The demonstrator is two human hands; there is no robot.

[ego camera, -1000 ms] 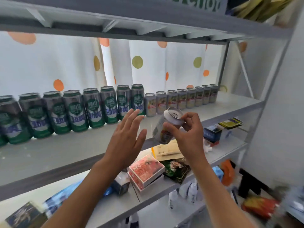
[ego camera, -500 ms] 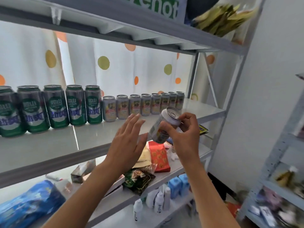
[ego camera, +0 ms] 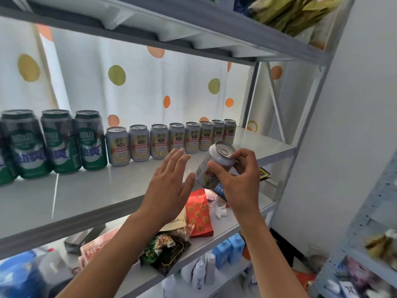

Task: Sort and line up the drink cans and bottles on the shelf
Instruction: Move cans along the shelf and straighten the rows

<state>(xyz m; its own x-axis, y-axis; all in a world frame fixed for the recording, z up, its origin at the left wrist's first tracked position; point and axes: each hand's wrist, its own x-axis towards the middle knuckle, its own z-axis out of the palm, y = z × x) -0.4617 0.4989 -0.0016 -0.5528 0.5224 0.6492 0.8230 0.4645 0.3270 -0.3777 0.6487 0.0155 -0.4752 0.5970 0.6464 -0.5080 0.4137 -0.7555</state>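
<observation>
Silver can tilted in right hand grip — left hand beside.

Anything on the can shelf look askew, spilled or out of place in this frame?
Nothing spilled or damaged. The green cans and silver-yellow cans stand upright in one row along the back of the shelf. The only stray is the silver can, tilted in the right hand, off the shelf. The left hand holds nothing.

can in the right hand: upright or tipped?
Tipped. The silver can in the right hand leans, its top with the pull tab turned toward the camera and to the right, unlike the upright row of silver cans.
</observation>
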